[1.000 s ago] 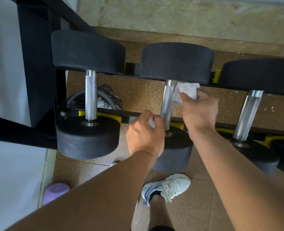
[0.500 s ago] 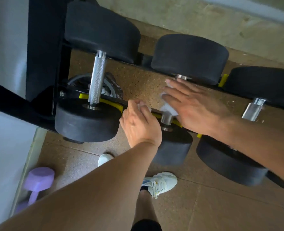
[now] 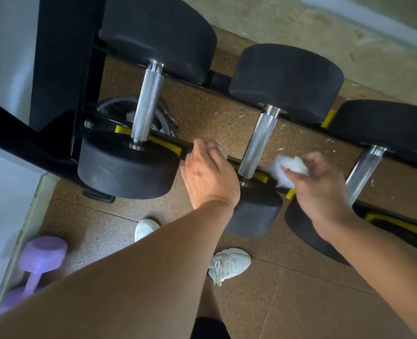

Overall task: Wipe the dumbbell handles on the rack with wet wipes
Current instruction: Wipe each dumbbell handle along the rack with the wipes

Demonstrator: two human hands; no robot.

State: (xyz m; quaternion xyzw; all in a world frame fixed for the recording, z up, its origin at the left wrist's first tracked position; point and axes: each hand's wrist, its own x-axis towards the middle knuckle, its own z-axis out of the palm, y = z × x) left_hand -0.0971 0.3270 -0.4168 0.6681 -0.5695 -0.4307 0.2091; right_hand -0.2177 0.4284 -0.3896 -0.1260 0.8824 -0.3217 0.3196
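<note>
Three black dumbbells with knurled steel handles lie across the black rack (image 3: 63, 69). The left handle (image 3: 146, 104) and the middle handle (image 3: 257, 143) are bare; the right handle (image 3: 363, 172) is partly blurred. My right hand (image 3: 322, 189) holds a crumpled white wet wipe (image 3: 288, 167) between the middle and right handles, clear of both. My left hand (image 3: 209, 174) is curled just left of the middle handle's lower end, gripping a small white piece of wipe (image 3: 220, 150) at its fingertips.
A purple dumbbell (image 3: 38, 260) lies on the cork floor at the lower left by the wall. My white shoes (image 3: 229, 263) stand below the rack. A weight plate (image 3: 163, 118) leans behind the left dumbbell. Yellow pads (image 3: 163, 143) line the rack rail.
My right hand has come off the middle handle and moved right with the wipe. My left hand stays beside the handle's lower end. The view has tilted.
</note>
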